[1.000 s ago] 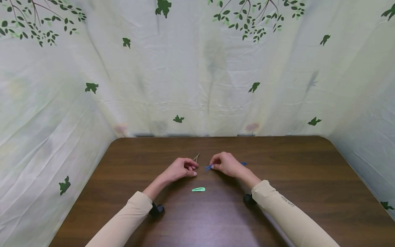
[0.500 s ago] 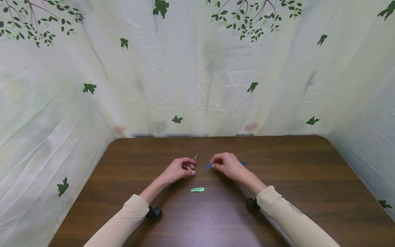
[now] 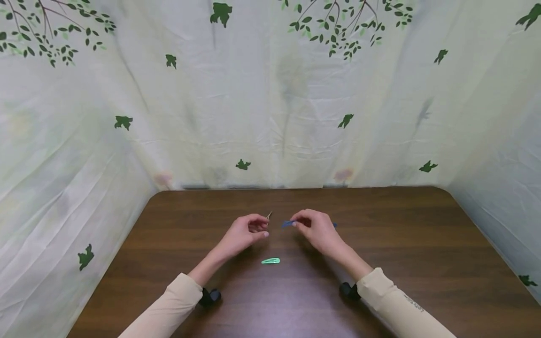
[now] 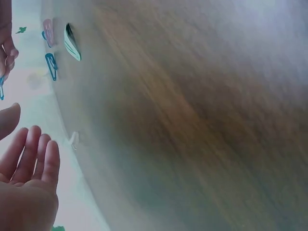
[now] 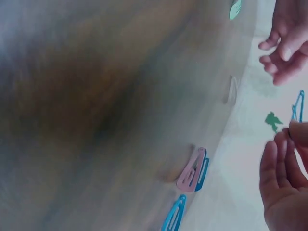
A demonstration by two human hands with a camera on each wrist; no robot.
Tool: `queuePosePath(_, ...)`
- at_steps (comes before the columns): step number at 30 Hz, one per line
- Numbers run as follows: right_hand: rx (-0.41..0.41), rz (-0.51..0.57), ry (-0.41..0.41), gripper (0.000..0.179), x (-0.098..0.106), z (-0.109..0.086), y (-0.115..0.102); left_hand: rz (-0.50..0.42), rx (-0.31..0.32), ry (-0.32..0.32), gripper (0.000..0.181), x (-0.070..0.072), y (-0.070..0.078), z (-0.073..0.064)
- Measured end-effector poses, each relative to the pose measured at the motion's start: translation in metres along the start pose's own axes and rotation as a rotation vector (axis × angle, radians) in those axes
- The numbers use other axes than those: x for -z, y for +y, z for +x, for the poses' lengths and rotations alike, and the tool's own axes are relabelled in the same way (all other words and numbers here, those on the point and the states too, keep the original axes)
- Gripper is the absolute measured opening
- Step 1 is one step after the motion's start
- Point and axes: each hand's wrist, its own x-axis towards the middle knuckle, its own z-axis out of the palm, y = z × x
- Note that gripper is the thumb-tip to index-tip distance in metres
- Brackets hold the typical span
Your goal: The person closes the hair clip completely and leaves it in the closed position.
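— Blue clip (image 3: 288,224) has crept up, slim teardrop loop pinched in right hand (image 3: 320,228)?
— Yep. Glossy green clip (image 3: 270,261) at its 7 o'clock, left hand (image 3: 244,232) at 9, thumb wide of loose fingers.

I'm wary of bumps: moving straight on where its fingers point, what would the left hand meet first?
Probably the blue clip pinched by the right hand, which faces the left hand; depth is hard to judge, though.
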Motion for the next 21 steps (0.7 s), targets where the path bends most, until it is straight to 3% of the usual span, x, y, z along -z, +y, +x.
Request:
queuePosePath(9, 0.036, 0.056, 0.138, 0.010, 0.000, -0.008, -0.002, 0.034, -0.056, 0.071, 0.030, -0.001, 0.013, -0.003)
queuePosePath(21, 0.058, 0.107, 0.197, 0.012, 0.008, -0.023, -0.015, 0.057, -0.115, 0.134, 0.031, -0.003, 0.029, -0.012)
